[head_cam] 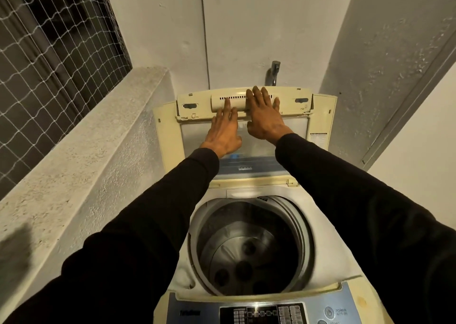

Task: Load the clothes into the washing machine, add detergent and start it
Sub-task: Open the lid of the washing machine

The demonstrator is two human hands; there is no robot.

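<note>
Top-loading washing machine (249, 284) wedged in a narrow corner, concrete ledge (81, 166) on one side, wall close on the other. Lid (246, 126) folded up and tilted back toward the rear wall, underside facing the camera, long axis running side to side, hinge edge low, free edge up beside the tap (274, 73). Left hand (225, 132) flat against the lid, fingers straight and slightly spread, tips on the cream handle strip. Right hand (265, 116) likewise flat, fingers fanned, pressing the same strip just beside the left; nothing pinched or gripped by either. Drum (246, 247) open below, mouth facing straight up, looked bare of clothes; no clothes or detergent anywhere in view. Control panel (266, 312) at the near edge, power button at its right. Judged as the opening step, loading not yet begun. Risks: lid not fully seated back could swing down onto forearms once released; push too hard and the free edge could knock the tap behind; dark sleeves (345, 200) hanging over the drum mouth.
</note>
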